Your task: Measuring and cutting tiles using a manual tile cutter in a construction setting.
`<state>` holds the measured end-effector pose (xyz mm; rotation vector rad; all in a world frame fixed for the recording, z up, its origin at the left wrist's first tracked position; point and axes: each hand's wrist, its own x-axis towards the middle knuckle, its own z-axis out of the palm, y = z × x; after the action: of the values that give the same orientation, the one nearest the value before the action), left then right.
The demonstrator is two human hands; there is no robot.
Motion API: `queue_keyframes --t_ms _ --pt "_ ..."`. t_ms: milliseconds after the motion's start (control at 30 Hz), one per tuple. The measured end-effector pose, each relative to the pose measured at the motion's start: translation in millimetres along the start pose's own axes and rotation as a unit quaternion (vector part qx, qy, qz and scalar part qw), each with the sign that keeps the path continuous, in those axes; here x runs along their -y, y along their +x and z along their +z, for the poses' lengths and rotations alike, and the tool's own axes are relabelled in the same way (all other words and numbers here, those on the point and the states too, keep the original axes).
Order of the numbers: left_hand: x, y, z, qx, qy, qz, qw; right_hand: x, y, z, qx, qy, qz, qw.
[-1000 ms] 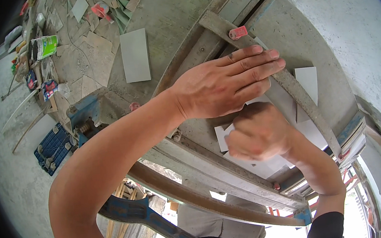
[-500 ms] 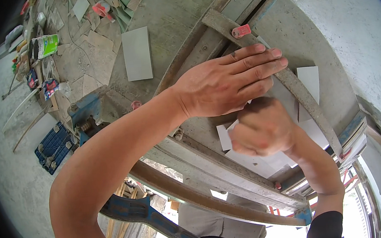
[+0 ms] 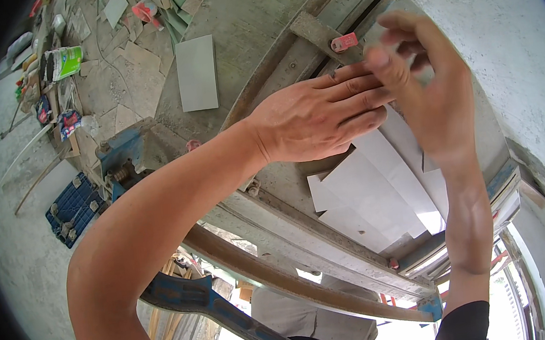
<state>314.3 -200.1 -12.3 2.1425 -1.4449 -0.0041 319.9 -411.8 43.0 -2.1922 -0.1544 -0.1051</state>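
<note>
My left hand reaches across the middle with its fingers stretched out flat and close together, over the bench and the white panels; nothing shows in it. My right hand is raised at the left fingertips, partly in front of them and blurred. Its thumb stands apart from its bent fingers, and I see nothing held. A grey metal bar crosses the bench; its farther length is hidden by my hands and right forearm. A small red block sits by the bar, beyond the left fingers.
A loose white panel lies on the grey board at the far left. Rails with blue metal fittings edge the bench; a curved blue handle runs near my legs. Broken pieces, a green-and-white bucket and a dark blue plastic tray are on the floor.
My right hand has risen from above the white panels to the left fingertips, and its fist has loosened. More of the white panels shows. My left hand has barely moved.
</note>
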Motion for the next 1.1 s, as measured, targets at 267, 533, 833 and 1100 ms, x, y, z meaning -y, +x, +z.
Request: queue_keyframes --t_ms 267,533,833,1100 --pt "1 -3 2 -0.020 -0.004 0.005 1.000 8 19 22 0.093 0.064 0.113 0.987" --pt "-1 2 -1 0.005 0.009 -0.001 1.000 -18 27 18 0.106 0.223 0.227 0.942" --pt "3 -1 8 0.038 0.032 0.034 0.998 -46 20 12 0.112 0.163 0.242 0.950" --pt "-30 23 -40 0.135 0.094 0.020 0.986 -15 -80 -94 -0.085 0.012 0.140 0.986"
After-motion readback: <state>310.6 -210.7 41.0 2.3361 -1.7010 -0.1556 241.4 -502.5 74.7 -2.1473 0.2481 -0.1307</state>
